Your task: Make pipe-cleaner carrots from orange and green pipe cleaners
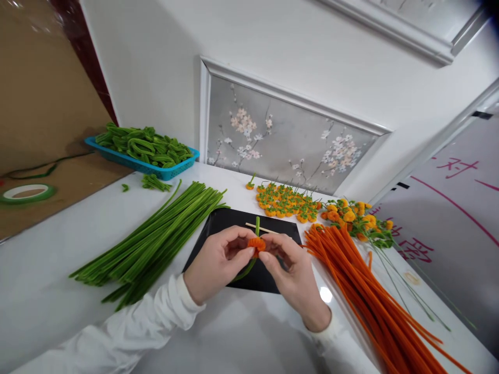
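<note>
Between my two hands is a small orange pipe-cleaner flower (256, 244), its fuzzy loops bunched together. My left hand (220, 259) pinches it from the left with thumb and forefinger. From the right, the fingertips of my right hand (287, 267) close on its other side. A green pipe cleaner (258, 224) stands up behind the flower, and a green length curves below it; how they join is hidden by my fingers. Underneath lies a black tray (265, 283) with a thin pale stick (268, 229) on it.
Green pipe cleaners (156, 244) lie left; orange ones (362, 291) lie right. Behind are yellow-orange flower heads (283, 200) and stemmed flowers (351, 213). A blue basket (171, 170) holds folded green pieces. Green tape (49, 193) sits far left. A framed picture (280, 130) leans behind.
</note>
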`<action>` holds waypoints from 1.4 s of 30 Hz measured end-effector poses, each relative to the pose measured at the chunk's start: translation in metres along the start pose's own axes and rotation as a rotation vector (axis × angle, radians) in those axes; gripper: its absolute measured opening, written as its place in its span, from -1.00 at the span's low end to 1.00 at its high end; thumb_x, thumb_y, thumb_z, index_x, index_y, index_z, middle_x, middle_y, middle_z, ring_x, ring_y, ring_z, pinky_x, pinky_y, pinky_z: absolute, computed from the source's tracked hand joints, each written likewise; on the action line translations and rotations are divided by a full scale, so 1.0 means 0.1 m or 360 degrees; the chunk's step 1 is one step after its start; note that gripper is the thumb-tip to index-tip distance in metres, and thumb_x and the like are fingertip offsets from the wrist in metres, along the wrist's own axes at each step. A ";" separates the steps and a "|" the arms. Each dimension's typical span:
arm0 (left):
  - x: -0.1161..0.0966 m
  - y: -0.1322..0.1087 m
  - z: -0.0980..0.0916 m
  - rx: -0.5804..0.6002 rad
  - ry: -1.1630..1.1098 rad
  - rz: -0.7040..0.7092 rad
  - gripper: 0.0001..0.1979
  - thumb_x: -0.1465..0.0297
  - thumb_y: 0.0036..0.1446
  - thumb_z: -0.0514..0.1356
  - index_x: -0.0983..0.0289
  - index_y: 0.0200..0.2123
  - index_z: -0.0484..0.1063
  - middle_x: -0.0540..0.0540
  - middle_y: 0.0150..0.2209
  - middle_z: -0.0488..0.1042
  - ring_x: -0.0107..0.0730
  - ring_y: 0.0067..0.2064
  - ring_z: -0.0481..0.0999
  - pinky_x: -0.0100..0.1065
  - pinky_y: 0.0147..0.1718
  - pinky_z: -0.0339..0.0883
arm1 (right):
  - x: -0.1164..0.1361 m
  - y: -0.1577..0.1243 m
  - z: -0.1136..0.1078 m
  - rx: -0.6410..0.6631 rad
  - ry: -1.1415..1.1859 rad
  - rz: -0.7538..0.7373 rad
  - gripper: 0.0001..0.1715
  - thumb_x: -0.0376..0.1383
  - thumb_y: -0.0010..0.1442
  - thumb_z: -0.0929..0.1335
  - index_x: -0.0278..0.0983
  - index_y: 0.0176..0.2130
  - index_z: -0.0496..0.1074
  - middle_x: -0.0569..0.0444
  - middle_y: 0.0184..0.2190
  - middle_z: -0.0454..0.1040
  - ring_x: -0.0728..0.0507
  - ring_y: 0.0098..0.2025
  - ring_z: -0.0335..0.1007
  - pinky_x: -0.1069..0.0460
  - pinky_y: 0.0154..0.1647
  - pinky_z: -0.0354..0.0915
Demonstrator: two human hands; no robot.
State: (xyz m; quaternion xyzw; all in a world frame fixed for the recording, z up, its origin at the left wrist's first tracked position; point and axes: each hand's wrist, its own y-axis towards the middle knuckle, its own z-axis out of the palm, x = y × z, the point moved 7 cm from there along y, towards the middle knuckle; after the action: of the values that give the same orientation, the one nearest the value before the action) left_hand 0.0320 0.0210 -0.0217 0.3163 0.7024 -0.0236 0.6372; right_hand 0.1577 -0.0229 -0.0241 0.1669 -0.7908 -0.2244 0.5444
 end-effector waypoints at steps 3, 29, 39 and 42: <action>-0.02 -0.03 0.03 -0.0026 0.0192 0.0106 -0.86 0.53 0.09 0.12 0.30 -0.26 0.43 0.05 -0.30 0.45 -0.44 -0.29 0.49 -0.42 -0.29 0.42 | 0.04 -0.01 0.01 -0.0036 -0.0255 0.0001 -0.76 -0.39 0.17 0.31 -0.25 -0.12 0.41 0.04 -0.28 0.47 -0.07 -0.27 0.42 0.03 -0.23 0.38; 0.18 0.02 0.08 0.0137 -0.0249 -0.0176 -0.65 0.47 0.01 0.25 0.30 -0.08 0.36 0.17 -0.11 0.44 -0.30 -0.16 0.52 -0.25 -0.10 0.42 | -0.02 0.05 -0.10 -0.0014 -0.0263 -0.0037 -0.66 -0.44 0.16 0.32 -0.18 -0.07 0.45 0.07 -0.19 0.49 -0.05 -0.21 0.42 0.05 -0.14 0.39; 0.10 -0.03 0.08 0.0126 0.0504 0.0209 -0.68 0.56 0.13 0.10 0.19 -0.04 0.33 0.12 -0.06 0.37 -0.35 -0.11 0.47 -0.37 -0.22 0.47 | -0.09 0.00 0.00 0.0039 -0.0183 0.0099 -0.77 -0.37 0.20 0.28 -0.27 -0.13 0.44 0.01 -0.27 0.53 -0.09 -0.28 0.47 0.03 -0.22 0.42; 0.01 -0.05 0.09 0.0157 0.0789 0.0403 -0.66 0.61 0.12 0.07 0.21 -0.05 0.33 0.12 -0.08 0.39 -0.34 -0.09 0.45 -0.34 -0.12 0.40 | -0.05 0.01 0.02 0.0055 -0.0367 0.0072 -0.77 -0.42 0.17 0.26 -0.28 -0.18 0.45 0.02 -0.31 0.53 -0.08 -0.31 0.46 0.04 -0.25 0.40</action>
State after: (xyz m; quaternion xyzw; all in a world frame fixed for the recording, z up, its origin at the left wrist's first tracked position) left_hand 0.0378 0.0128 -0.0262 0.4282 0.7897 0.1001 0.4278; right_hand 0.1578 -0.0195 -0.0282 0.1316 -0.8555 -0.2161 0.4517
